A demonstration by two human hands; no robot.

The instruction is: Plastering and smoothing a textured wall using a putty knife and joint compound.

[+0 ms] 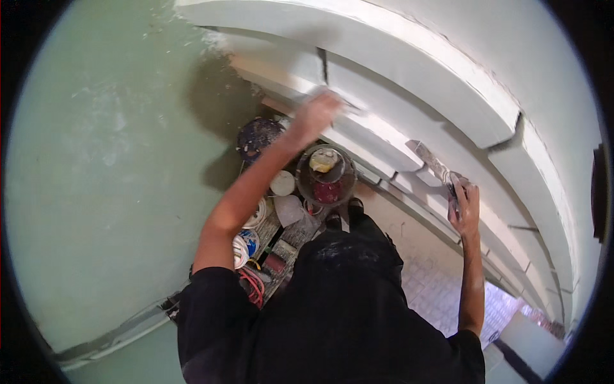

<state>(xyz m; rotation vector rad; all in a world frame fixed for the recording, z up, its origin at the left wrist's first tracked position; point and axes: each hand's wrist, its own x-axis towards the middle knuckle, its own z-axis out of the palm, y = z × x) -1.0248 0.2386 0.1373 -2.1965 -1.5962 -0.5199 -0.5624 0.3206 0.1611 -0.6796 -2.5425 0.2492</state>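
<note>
My left hand point(316, 115) is reached out to the pale layered ledge, smeared by motion. Its fingers look closed on a thin flat thing point(348, 106) at the ledge surface, too blurred to name. On the right, my right hand point(465, 203) is wrapped round the handle of a putty knife point(430, 160). The knife's wide, stained blade points up and left, in front of the lower steps of the ledge. White stepped moulding point(409, 57) curves across the wall above both hands, with dark gaps between its pieces.
Below my left forearm stand a round tub point(349, 187) holding a yellowish container point(325, 160) and a red one point(327, 192), a dark splattered bucket point(259, 137), and a white lid point(282, 183). Red cable point(254, 286) lies by a wooden plank point(295, 238). A green wall point(109, 192) rises at left.
</note>
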